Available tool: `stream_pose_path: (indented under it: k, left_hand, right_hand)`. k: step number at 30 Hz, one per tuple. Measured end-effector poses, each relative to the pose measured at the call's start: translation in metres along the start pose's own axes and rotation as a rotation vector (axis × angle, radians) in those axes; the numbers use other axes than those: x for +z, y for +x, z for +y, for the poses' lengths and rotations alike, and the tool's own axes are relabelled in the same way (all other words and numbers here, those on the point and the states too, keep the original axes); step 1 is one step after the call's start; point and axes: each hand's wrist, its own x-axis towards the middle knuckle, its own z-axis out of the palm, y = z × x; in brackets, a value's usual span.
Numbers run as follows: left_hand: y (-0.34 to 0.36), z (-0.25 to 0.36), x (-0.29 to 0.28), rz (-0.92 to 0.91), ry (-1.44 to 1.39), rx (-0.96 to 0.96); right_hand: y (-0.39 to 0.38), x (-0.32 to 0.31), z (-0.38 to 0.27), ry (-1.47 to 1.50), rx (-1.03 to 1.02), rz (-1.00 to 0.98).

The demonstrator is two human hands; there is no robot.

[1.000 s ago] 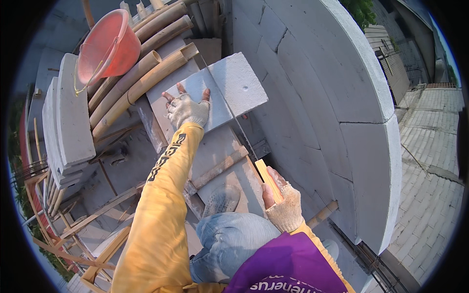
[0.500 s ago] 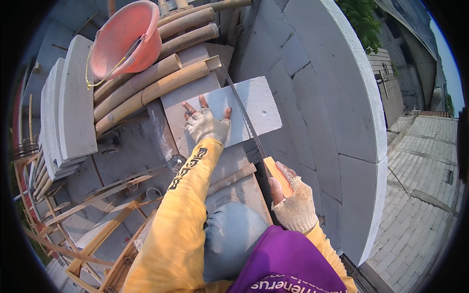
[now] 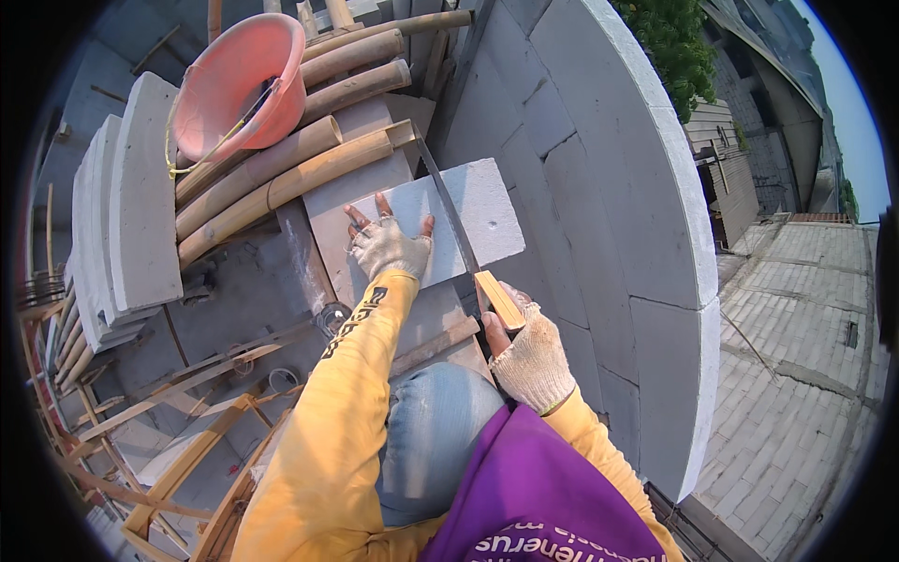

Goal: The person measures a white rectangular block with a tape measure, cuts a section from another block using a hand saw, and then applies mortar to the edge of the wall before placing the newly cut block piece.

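Observation:
My left hand (image 3: 389, 245) lies with fingers spread on a pale grey aerated block (image 3: 489, 208), which rests crosswise on flat grey slabs (image 3: 339, 253). My right hand (image 3: 529, 351), in a fingerless knit glove like the left, grips the wooden handle (image 3: 498, 298) of a long hand saw. The saw's blade (image 3: 443, 194) runs across the block, just right of my left fingers, toward the bamboo poles (image 3: 281, 187) beyond. My knee in jeans (image 3: 435, 431) is below, between my forearms.
A red bucket (image 3: 201, 117) sits on the bamboo at upper left, beside stacked pale panels (image 3: 142, 201). A grey block wall (image 3: 618, 244) rises close on my right, with a lower block surface (image 3: 787, 309) beyond it. Timber framing (image 3: 197, 459) lies at lower left.
My right hand has pushed the saw forward, away from me, since half a second ago. My left hand stays spread on the block. The whole view has shifted slightly.

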Motion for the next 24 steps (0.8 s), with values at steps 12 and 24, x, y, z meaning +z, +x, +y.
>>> stream_pose_path:
  k: [12, 24]
  left_hand:
    - [-0.016, 0.023, -0.008, -0.116, 0.06, 0.132]
    - [-0.015, 0.026, 0.003, -0.131, 0.083, 0.165]
  right_hand:
    - [0.004, -0.006, -0.003, 0.034, 0.153, 0.085]
    - [0.012, 0.012, 0.02, -0.053, 0.064, 0.149]
